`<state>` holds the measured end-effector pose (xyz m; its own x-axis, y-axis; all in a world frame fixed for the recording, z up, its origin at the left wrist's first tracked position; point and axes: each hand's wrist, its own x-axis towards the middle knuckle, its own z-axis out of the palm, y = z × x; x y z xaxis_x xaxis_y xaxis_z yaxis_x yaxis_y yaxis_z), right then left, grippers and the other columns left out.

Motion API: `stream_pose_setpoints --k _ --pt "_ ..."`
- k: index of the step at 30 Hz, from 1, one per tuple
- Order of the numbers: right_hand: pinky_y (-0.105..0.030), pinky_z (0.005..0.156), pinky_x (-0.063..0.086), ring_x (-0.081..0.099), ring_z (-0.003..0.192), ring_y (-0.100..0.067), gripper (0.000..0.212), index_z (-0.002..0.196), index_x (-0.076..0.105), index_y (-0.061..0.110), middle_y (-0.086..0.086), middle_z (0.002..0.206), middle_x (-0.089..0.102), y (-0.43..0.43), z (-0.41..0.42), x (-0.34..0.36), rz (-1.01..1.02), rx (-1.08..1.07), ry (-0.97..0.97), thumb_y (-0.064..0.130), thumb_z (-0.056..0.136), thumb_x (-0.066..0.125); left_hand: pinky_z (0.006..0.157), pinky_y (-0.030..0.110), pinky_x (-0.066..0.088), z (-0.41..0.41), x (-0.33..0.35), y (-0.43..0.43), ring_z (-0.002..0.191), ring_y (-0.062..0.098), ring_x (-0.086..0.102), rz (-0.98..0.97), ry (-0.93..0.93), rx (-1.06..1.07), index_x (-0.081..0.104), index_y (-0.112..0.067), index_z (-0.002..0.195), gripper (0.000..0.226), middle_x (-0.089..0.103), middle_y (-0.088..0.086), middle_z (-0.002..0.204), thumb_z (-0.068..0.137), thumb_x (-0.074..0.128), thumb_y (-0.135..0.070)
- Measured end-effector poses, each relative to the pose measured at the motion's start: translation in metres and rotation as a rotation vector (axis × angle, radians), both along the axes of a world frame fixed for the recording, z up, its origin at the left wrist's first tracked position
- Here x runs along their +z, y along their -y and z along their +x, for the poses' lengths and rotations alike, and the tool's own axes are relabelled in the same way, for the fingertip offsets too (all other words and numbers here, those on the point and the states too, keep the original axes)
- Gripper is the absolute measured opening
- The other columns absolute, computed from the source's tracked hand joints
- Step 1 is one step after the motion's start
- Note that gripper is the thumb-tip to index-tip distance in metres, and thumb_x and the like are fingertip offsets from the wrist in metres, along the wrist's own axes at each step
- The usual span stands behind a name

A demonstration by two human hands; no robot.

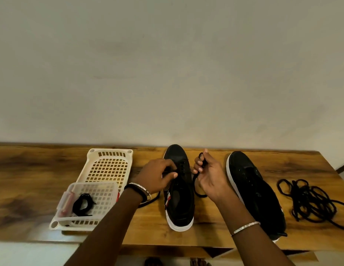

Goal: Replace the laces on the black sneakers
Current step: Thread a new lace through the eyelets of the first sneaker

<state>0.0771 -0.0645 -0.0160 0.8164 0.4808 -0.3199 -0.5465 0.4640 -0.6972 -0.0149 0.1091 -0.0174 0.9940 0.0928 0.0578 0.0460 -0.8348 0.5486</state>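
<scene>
Two black sneakers with white soles stand on the wooden table [32,169], toes toward the wall. My left hand [157,174] grips the left side of the middle sneaker [179,196] near its eyelets, where one end of the black lace [198,189] seems to run under it. My right hand [206,173] pinches the other end of that lace just right of the shoe, with a loop hanging below it. The second sneaker [252,187] lies to the right with bare eyelets. A tangled pile of black laces [309,200] sits at the far right.
A cream plastic basket [107,166] stands left of the shoes. A smaller white basket [90,198] rests in its near end, holding a coiled black lace [82,204] and a small clear packet. The wall runs along the table's far edge.
</scene>
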Motion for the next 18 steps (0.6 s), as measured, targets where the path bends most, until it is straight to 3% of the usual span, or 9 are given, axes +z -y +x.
stream_pose_setpoints --k 3,10,14,16,18 --pt "-0.027 0.052 0.033 0.03 0.051 -0.012 0.038 0.072 0.048 0.01 -0.003 0.062 0.037 0.01 0.004 -0.005 -0.136 0.066 0.132 0.028 0.105 0.046 0.074 0.024 0.038 0.002 -0.002 -0.003 0.087 0.011 0.05 0.214 -0.016 -0.038 0.065 -0.021 0.102 0.019 0.048 -0.009 0.094 0.1 0.053 -0.035" --pt "-0.027 0.053 0.035 0.031 0.053 -0.013 0.038 0.071 0.049 0.01 -0.002 0.06 0.038 0.014 0.007 -0.015 -0.201 -0.003 0.155 0.028 0.105 0.048 0.072 0.02 0.033 0.0 -0.016 -0.001 0.088 0.009 0.044 0.136 0.051 0.091 0.068 -0.022 0.097 0.015 0.044 -0.009 0.095 0.098 0.057 -0.032" --pt "-0.033 0.07 0.05 0.046 0.06 -0.015 0.032 0.077 0.058 0.01 -0.003 0.066 0.052 0.024 -0.006 -0.012 -0.314 0.004 0.199 0.029 0.102 0.054 0.09 0.035 0.038 -0.01 -0.023 0.0 0.104 0.01 0.047 0.095 0.004 0.208 0.068 -0.028 0.091 0.016 0.055 -0.011 0.106 0.095 0.058 -0.04" --pt "-0.037 0.085 0.054 0.059 0.072 -0.02 0.032 0.078 0.062 0.009 -0.005 0.072 0.06 0.03 -0.016 -0.01 -0.418 0.017 0.269 0.03 0.101 0.057 0.094 0.039 0.038 -0.02 -0.024 0.006 0.103 0.007 0.05 0.021 0.007 0.26 0.067 -0.03 0.084 0.021 0.061 -0.014 0.102 0.095 0.056 -0.044" --pt "-0.037 0.086 0.057 0.067 0.08 -0.02 0.033 0.078 0.066 0.006 -0.003 0.074 0.067 0.036 -0.023 -0.011 -0.543 -0.043 0.318 0.029 0.101 0.058 0.088 0.039 0.048 -0.026 -0.024 0.013 0.09 0.007 0.062 -0.247 0.067 0.321 0.069 -0.026 0.075 0.032 0.069 -0.012 0.086 0.096 0.055 -0.046"
